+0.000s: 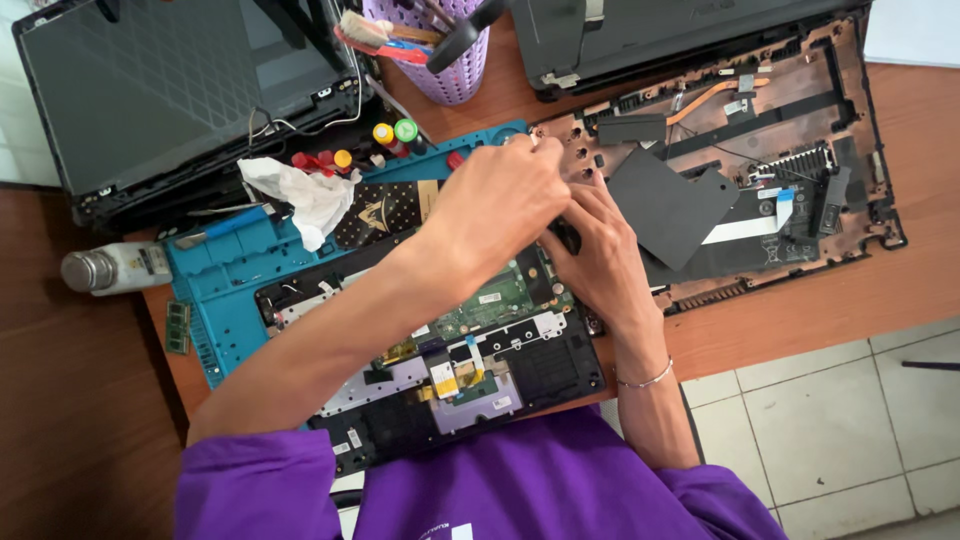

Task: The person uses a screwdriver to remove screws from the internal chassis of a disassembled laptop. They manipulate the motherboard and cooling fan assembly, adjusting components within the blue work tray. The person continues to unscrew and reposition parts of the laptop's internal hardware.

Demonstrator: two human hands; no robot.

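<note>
On the blue repair mat [215,285] lies the opened laptop [470,350], its green circuit board exposed; the left hand [495,200] curls over its far edge, fingers closed on something too small to tell; the right hand [600,255] grips a dark tool there; beyond, the removed bottom cover [800,130] rests apart; the board itself remains mounted.

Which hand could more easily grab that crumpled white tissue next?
Probably the left hand: it sits nearer the tissue, while the right hand lies beyond it, farther right.
</note>
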